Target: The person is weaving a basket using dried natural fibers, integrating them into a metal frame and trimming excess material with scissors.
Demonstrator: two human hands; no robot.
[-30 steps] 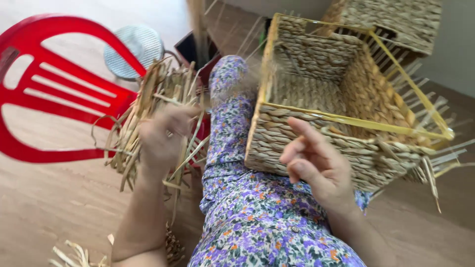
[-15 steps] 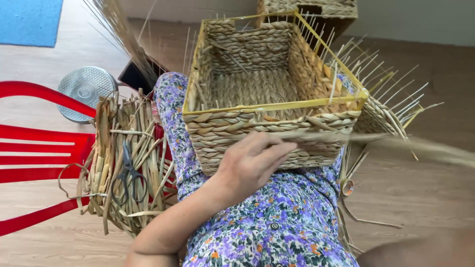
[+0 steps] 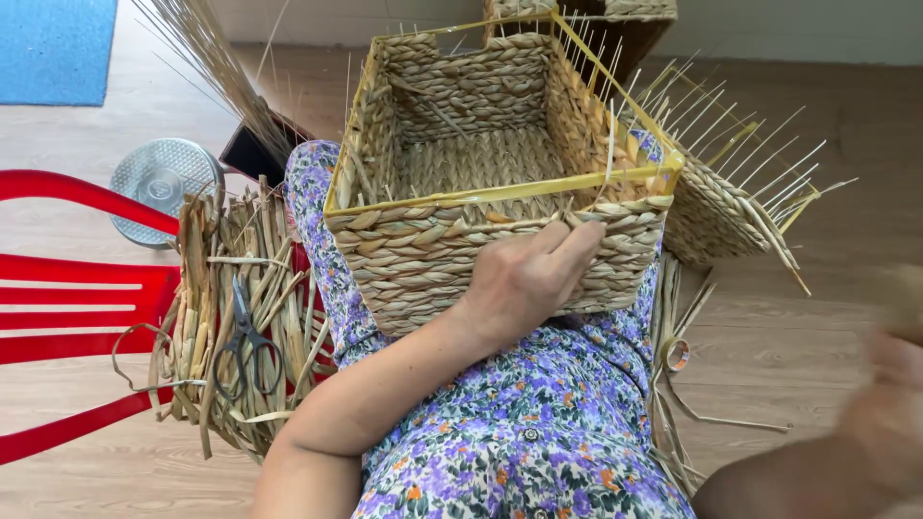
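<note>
Wooden floorboards run under everything, a red chair (image 3: 67,317) at the left edge with scissors (image 3: 242,348) on a straw bundle (image 3: 207,288). On the lap, the left hand (image 3: 524,279) presses the woven basket (image 3: 481,183) front wall; steady bracing near the rim seems wise. Right hand (image 3: 885,423) is blurred, its grip unreadable.

We are seeing the right hand (image 3: 889,423) blurring, cut by the edge; the left hand (image 3: 524,279) is hiding part of the basket (image 3: 423,255).
</note>
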